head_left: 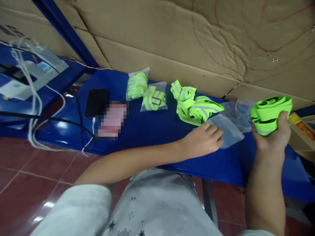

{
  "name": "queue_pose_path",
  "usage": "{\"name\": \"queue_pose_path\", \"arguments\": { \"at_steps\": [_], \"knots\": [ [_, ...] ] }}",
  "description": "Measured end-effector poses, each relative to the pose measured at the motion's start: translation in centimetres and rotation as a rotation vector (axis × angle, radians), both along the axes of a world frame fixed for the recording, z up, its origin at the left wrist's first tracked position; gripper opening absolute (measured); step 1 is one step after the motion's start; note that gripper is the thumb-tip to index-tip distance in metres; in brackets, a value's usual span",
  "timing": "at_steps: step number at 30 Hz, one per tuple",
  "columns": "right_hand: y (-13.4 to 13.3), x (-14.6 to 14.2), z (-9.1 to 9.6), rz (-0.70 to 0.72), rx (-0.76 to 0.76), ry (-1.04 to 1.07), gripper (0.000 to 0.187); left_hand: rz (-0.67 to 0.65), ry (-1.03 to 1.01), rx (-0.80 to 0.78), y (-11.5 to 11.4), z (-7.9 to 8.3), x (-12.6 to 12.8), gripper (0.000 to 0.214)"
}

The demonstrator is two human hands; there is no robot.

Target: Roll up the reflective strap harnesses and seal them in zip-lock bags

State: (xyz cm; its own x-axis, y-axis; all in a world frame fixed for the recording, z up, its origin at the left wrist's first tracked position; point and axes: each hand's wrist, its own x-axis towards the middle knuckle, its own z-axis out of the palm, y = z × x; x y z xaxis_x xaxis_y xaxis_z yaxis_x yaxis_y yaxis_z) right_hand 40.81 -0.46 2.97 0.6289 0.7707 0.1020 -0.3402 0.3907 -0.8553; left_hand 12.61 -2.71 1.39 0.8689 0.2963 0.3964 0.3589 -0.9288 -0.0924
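My right hand (272, 134) is raised at the right, its fingers and thumb wrapped round a folded bundle of neon-green reflective strap (270, 113) with grey stripes. Over the middle of the blue table, my left hand (203, 141) has its fingers curled together on the edge of a clear plastic bag (228, 132). That bag looks flat, and its far corner points toward the right hand. Just beyond the left hand lies a loose heap of neon-green reflective straps (197, 108), partly unrolled.
Two packed bags of green strap (137, 86) (154, 98) stand toward the back. More clear plastic (242, 111) lies behind the held bag. At left are a black phone (96, 102), a blurred pink item (113, 119) and cables (31, 98). Cardboard (159, 42) walls the back.
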Motion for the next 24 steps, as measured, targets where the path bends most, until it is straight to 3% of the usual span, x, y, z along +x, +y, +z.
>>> {"name": "queue_pose_path", "arguments": {
  "at_steps": [2,3,5,6,8,11,13,16,19,24],
  "knots": [
    [-0.1,-0.6,-0.1,0.041,-0.004,-0.014,0.042,-0.105,0.14,-0.098,-2.4,0.5,-5.1,0.012],
    [-0.2,-1.1,-0.3,0.076,-0.001,-0.04,0.037,-0.104,0.196,-0.193,-3.5,0.7,-7.5,0.02],
    [-0.5,-2.2,-1.0,0.164,-0.008,-0.115,0.019,0.106,0.279,-0.36,-5.4,1.4,-11.4,0.073],
    [-0.6,-2.9,-1.5,0.205,-0.026,-0.159,0.016,0.157,0.292,-0.386,-6.2,1.7,-12.8,0.081],
    [-1.0,-4.2,-2.4,0.269,-0.1,-0.25,0.029,0.249,0.267,-0.372,-7.5,2.0,-14.1,0.08],
    [-1.5,-6.2,-3.2,0.383,-0.249,-0.355,0.04,0.329,0.188,-0.352,-8.8,1.4,-13.6,0.084],
    [-1.9,-7.3,-3.3,0.463,-0.343,-0.363,0.046,0.298,0.155,-0.391,-9.3,0.2,-12.7,0.105],
    [-2.4,-8.6,-3.2,0.552,-0.434,-0.333,0.06,0.366,0.124,-0.425,-9.3,-1.5,-11.6,0.122],
    [-2.8,-9.3,-3.2,0.63,-0.469,-0.32,0.067,0.42,0.086,-0.475,-8.7,-2.5,-10.6,0.129],
    [-3.4,-9.9,-3.2,0.717,-0.464,-0.311,0.069,0.41,0.096,-0.522,-7.3,-2.7,-9.4,0.127]
  ]
}}
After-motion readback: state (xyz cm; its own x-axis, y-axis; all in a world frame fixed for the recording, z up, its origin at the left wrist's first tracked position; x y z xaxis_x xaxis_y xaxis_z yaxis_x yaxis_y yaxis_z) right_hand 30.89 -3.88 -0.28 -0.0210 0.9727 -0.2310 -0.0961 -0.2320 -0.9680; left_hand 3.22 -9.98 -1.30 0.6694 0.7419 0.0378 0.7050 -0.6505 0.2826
